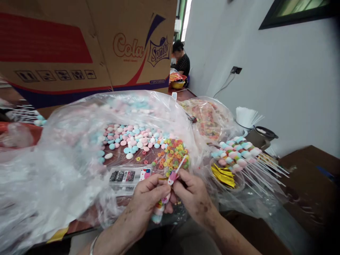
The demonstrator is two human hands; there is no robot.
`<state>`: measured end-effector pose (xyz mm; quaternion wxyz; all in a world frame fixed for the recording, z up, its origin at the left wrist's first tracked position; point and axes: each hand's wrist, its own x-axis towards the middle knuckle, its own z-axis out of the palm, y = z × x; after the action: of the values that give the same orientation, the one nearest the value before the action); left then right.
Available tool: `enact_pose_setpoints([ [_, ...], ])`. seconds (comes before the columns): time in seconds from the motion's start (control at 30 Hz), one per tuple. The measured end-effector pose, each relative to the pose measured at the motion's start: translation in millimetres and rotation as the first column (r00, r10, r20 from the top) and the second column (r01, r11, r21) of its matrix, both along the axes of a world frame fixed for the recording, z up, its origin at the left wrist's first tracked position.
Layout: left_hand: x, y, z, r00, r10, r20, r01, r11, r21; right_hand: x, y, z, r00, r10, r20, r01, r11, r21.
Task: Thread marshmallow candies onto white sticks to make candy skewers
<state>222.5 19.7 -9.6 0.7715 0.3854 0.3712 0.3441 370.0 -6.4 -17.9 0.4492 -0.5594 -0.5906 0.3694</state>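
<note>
Both hands are pinching: the left hand [147, 200] and right hand [195, 198] grip one wrapped candy skewer [172, 177] at the bench's [118, 161] near edge. Its long axis runs diagonally; the stick points away and rightward, the sweet end toward the wearer and leftward. Beyond lie ring candies [176, 154], then pastel discs [138, 136], then a carton [98, 46].

The stick [181, 163] I hold is white, its wrapper [172, 177] pink and white; I see pink, white and pale-blue candies [139, 144], red, orange, yellow and green rings [173, 153], and gold strips [223, 176].
</note>
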Motion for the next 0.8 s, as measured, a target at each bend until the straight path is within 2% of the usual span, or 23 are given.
enact_pose_setpoints([
  [0.13, -3, 2, -6.1, 0.997, 0.066, -0.028, -0.066, 0.998, 0.001, -10, 4, -6.0, 0.990, 0.023, -0.140, -0.030, 0.998, -0.048],
  [0.23, -6, 3, -11.5, 0.985, 0.141, -0.097, -0.136, 0.989, 0.057, -12, 4, -9.5, 0.987, 0.072, -0.143, -0.082, 0.995, -0.062],
  [0.3, -8, 6, -14.4, 0.976, 0.162, -0.148, -0.141, 0.980, 0.143, -13, 5, -12.5, 0.997, 0.049, 0.054, -0.054, 0.995, 0.088],
  [0.33, -9, 8, -15.3, 0.972, 0.166, -0.169, -0.131, 0.971, 0.198, -13, 5, -13.8, 0.977, -0.013, 0.213, -0.039, 0.971, 0.236],
  [0.37, -11, 11, -15.6, 0.967, 0.164, -0.193, -0.113, 0.961, 0.250, -12, 5, -14.7, 0.922, -0.107, 0.372, -0.056, 0.914, 0.401],
  [0.4, -13, 15, -15.1, 0.962, 0.151, -0.227, -0.081, 0.953, 0.292, -10, 6, -14.8, 0.841, -0.209, 0.500, -0.116, 0.832, 0.542],
  [0.43, -15, 20, -13.8, 0.954, 0.121, -0.276, -0.029, 0.949, 0.315, -7, 7, -13.9, 0.753, -0.289, 0.592, -0.208, 0.748, 0.630],
  [0.5, -20, 32, -8.2, 0.916, -0.022, -0.401, 0.149, 0.946, 0.289, 0, 9, -8.6, 0.612, -0.338, 0.715, -0.418, 0.629, 0.656],
  [0.53, -22, 39, -4.0, 0.877, -0.137, -0.460, 0.273, 0.931, 0.244, 4, 10, -4.3, 0.564, -0.317, 0.763, -0.516, 0.586, 0.625],
  [0.6, -24, 51, 6.2, 0.768, -0.377, -0.517, 0.519, 0.840, 0.159, 11, 13, 6.5, 0.486, -0.220, 0.846, -0.677, 0.518, 0.523],
  [0.63, -24, 56, 11.5, 0.707, -0.466, -0.531, 0.615, 0.777, 0.136, 13, 14, 12.1, 0.455, -0.165, 0.875, -0.730, 0.493, 0.472],
  [0.7, -22, 61, 20.1, 0.608, -0.564, -0.559, 0.726, 0.680, 0.102, 16, 17, 21.8, 0.412, -0.071, 0.909, -0.786, 0.477, 0.394],
  [0.73, -21, 62, 22.7, 0.575, -0.592, -0.565, 0.751, 0.655, 0.079, 17, 18, 25.4, 0.401, -0.042, 0.915, -0.795, 0.479, 0.371],
  [0.8, -18, 62, 23.3, 0.557, -0.630, -0.541, 0.756, 0.655, 0.016, 17, 20, 29.1, 0.403, -0.017, 0.915, -0.801, 0.478, 0.362],
])
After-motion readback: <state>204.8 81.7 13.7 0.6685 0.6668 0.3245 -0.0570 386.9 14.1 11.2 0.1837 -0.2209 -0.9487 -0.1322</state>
